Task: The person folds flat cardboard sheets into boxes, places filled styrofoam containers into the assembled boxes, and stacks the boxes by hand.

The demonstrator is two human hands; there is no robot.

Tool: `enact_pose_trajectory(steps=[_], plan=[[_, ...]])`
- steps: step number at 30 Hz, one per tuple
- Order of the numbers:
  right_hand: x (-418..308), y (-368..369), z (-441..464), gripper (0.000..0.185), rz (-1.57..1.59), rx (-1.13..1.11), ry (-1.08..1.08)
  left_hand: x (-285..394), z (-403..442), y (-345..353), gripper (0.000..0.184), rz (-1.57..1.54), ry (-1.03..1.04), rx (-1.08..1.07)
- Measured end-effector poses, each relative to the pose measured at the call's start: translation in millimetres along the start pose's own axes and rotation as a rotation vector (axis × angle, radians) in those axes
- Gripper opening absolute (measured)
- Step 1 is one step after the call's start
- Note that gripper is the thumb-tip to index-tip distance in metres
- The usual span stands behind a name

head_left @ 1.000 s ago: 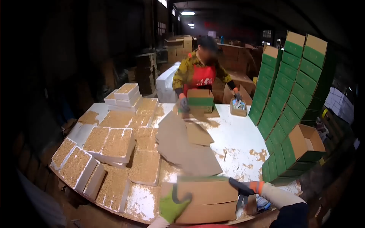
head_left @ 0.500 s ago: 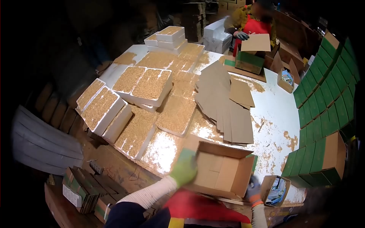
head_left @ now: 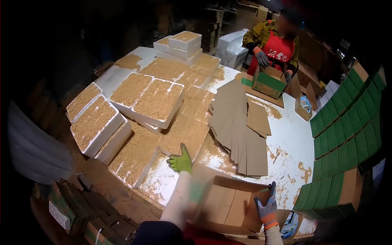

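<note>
My left hand (head_left: 180, 160), in a green and dark glove, is stretched over the near edge of the table beside a white tray filled with brown granules (head_left: 134, 157). Its fingers are apart and nothing shows in them. An empty cardboard box (head_left: 228, 200) lies open-topped at the near edge. My right hand (head_left: 267, 208), in a grey and orange glove, grips the box's right wall, thumb and fingers on either side. Beyond the box, flat cardboard sheets (head_left: 234, 122) are fanned out.
Filled white trays (head_left: 158, 100) are stacked on the left. Green boxes (head_left: 347, 134) rise on the right. A small box of blue packets (head_left: 290, 224) sits by my right hand. Across the table a person (head_left: 277, 45) handles a green box (head_left: 268, 83). Flattened cartons (head_left: 69, 204) stand lower left.
My left hand has left the box and reached forward to the trays. My right hand has moved up onto the box wall. The other person's box flap has been lowered.
</note>
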State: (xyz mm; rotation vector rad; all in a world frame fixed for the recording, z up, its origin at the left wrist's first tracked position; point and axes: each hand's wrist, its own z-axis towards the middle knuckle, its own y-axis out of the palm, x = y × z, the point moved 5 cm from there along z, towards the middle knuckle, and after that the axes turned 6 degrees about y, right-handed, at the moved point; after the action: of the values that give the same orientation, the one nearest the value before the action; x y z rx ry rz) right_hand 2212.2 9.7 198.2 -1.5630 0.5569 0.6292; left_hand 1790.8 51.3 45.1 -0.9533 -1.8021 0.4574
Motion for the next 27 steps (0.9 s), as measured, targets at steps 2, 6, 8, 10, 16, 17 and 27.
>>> enact_pose_trajectory(steps=[2,6,8,10,16,17,27], plan=[[-8,-3,2,0.100,-0.018,0.014,-0.036,10,-18,0,0.122,-0.177,0.039,0.074],[-4,-4,2,0.098,-0.069,0.014,-0.041,7,-10,-12,0.102,-0.758,-0.014,0.024],[-2,-2,-5,0.095,-0.025,0.017,-0.024,-1,-6,-14,0.084,-1.143,-0.084,-0.132],[-7,-2,-3,0.090,-0.021,0.075,-0.068,-1,9,-17,0.063,-1.378,0.174,-0.240],[-43,-23,-12,0.061,-0.052,0.166,-0.331,-19,-47,-107,0.054,-1.475,0.191,-1.012],[-36,-19,-10,0.058,-0.022,0.157,-0.369,-17,-62,-125,0.053,-1.436,0.168,-1.095],[-53,-52,13,0.047,0.978,-0.457,-0.032,11,-188,-179,0.045,-0.628,0.792,-1.168]])
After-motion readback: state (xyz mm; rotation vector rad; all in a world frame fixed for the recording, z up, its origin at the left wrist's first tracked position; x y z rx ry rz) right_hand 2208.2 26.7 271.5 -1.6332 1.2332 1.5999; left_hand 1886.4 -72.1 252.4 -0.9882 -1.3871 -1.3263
